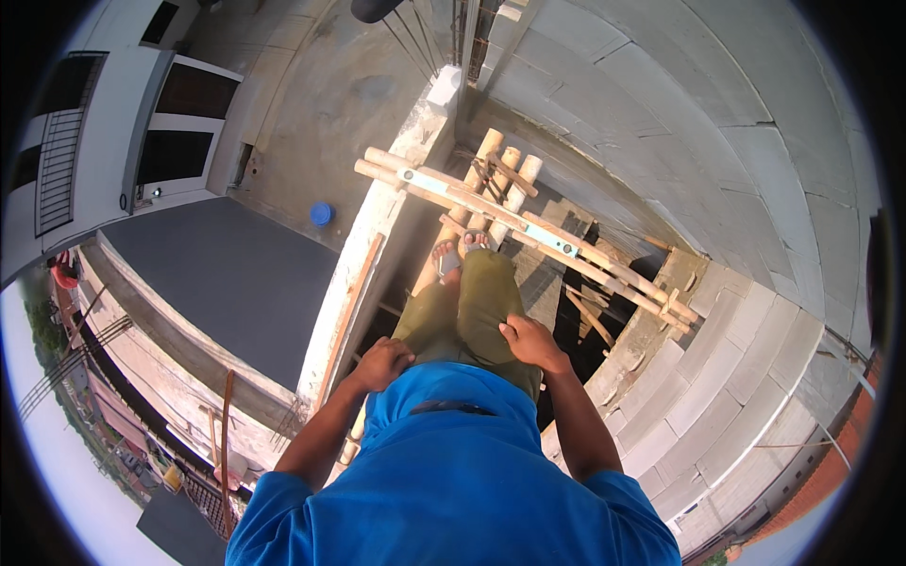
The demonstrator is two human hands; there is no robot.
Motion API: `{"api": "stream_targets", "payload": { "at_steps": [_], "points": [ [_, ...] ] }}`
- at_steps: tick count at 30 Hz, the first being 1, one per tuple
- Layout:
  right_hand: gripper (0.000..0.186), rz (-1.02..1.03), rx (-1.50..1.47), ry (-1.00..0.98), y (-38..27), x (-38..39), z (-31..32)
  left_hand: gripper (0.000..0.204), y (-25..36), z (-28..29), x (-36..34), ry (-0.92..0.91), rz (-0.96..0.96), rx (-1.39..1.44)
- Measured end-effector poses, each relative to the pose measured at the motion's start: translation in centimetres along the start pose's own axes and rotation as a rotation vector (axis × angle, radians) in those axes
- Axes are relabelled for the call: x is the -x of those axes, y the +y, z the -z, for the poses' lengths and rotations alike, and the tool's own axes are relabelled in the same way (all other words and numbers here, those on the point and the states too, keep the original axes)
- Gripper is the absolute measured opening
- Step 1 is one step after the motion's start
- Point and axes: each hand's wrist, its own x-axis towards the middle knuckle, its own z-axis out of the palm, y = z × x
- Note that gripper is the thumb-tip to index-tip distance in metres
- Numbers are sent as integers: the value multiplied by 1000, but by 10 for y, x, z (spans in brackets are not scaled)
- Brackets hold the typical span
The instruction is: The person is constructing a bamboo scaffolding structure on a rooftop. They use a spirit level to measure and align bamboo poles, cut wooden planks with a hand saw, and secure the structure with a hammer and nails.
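**Olive cloth under both hands; fingertips the weak spot**

Trousers are on the wearer, dead centre, running from under the blue shirt down to the feet. Waist hidden by the shirt.

Left hand: fingers curled in against the left thigh, back of hand up. Fingertips mostly hidden, so can't tell if cloth is gripped.

Right hand: on the outer right thigh, thumb and finger bent at the fabric. Creases near there, but pinch vs plain contact isn't readable. Palm hidden. Upper arms disappear into the sleeves.

Feet in sandals, close together, on round poles that run forward. Near stretch of those poles hidden by the legs.

Crosswise ahead of the toes: long bamboo poles, left end over the pale wall top, right end by the low block wall. Pale turquoise strip with round holes lies along them; can't tell if it's one piece with the white length further left.

Gap below right is deep shadow, contents mostly unreadable. Blue round container on the concrete left; too small for detail. Dark object at top edge is cut off, kind unclear.
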Motion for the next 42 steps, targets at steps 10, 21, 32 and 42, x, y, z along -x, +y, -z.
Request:
{"api": "stream_targets", "payload": {
  "at_steps": [10, 21, 32, 42],
  "points": [
    [22, -165, -41, -142, 68, -217, 20, 25, -5, -16, -21, 39, 432, 361],
    [37, -128, 297, 55, 211, -514, -93, 21, -187, -60, -238, 554, 583, 612],
    [44, -137, 593, 118, 270, -614, -188, 19, -281, -73, -417, 420, 396, 358],
    [47, 213, 369, 59, 222, -568, -150, 72, -258, -31, -546, 581, -143, -519]
  ]
}}
